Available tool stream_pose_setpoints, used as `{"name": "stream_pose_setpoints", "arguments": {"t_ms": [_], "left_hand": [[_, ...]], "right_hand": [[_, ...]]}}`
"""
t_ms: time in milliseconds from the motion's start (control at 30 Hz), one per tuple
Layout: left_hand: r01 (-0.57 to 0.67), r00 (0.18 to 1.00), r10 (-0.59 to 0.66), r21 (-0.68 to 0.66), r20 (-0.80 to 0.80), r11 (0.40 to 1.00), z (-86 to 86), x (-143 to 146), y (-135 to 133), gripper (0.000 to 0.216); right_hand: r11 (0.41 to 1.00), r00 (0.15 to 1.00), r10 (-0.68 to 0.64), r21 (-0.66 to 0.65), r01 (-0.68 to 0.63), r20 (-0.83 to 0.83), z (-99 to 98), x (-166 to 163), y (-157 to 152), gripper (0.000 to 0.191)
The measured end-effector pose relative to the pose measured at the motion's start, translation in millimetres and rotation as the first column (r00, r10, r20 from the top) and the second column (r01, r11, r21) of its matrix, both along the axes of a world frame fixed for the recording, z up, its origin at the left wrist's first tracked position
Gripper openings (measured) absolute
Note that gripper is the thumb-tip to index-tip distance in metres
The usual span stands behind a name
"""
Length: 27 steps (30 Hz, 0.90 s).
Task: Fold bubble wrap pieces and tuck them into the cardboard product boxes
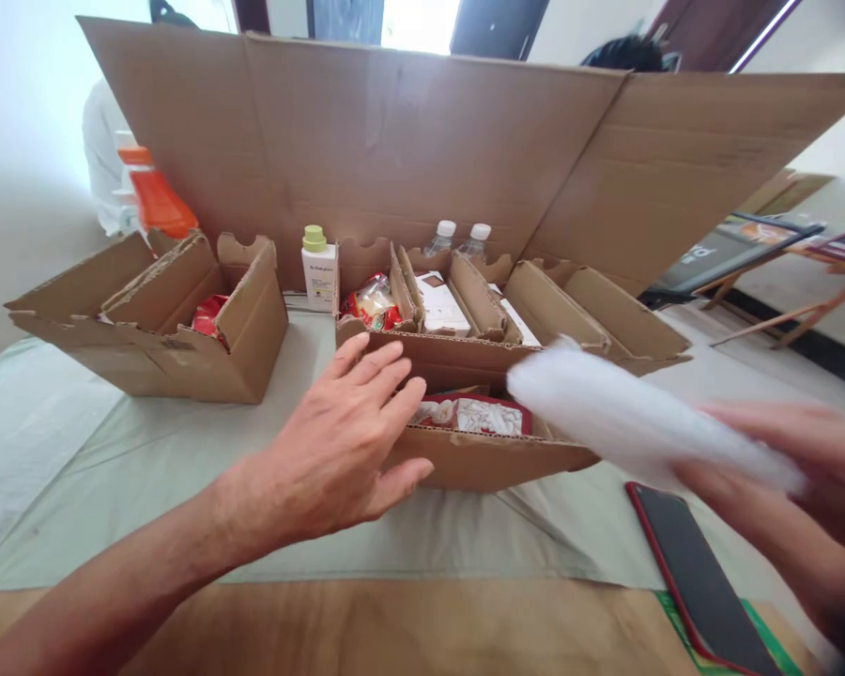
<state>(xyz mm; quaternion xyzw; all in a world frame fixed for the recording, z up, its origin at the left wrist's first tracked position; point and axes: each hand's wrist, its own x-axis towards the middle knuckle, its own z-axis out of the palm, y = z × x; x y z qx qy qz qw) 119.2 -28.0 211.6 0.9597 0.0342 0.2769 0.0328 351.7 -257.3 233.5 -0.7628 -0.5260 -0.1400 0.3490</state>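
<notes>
"Room?"
"Cloth (pixel 311 361) gap between left cardboard box (pixel 260 352) and centre bins (pixel 483 359). White packet (pixel 598 404), blurred, at right end of front box (pixel 471 465), clamped in fingers of right hand (pixel 809 526); left hand (pixel 338 441), fingers apart."
"Counts?"
"Two bottles (pixel 476 246), one smartphone (pixel 704 582)."

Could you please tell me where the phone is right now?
In the head view, the phone lies at the lower right, just below and left of the right hand, partly over something green.
</notes>
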Motion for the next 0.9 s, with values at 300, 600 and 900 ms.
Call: {"name": "stream_pose_setpoints", "arguments": {"t_ms": [300, 600, 900], "left_hand": [[0.057, 0.984, -0.069, -0.078, -0.166, 0.995, -13.3, 7, 1, 0.013], [0.046, 0.988, -0.059, -0.09, -0.145, 0.995, -15.5, 10, 3, 0.011], [0.034, 0.996, -0.042, -0.091, -0.079, 0.995, -13.5, 6, 3, 0.025]], "right_hand": [[0.766, 0.838, 0.403, -0.637, -0.089, 0.368, 9.0, -4, 139, 0.011], [0.515, 0.783, 0.548, -0.857, -0.039, 0.293, -0.2, -2, 156, 0.014], [0.69, 0.792, 0.407, -0.722, 0.059, 0.454, 17.6, 1, 141, 0.006]]}}
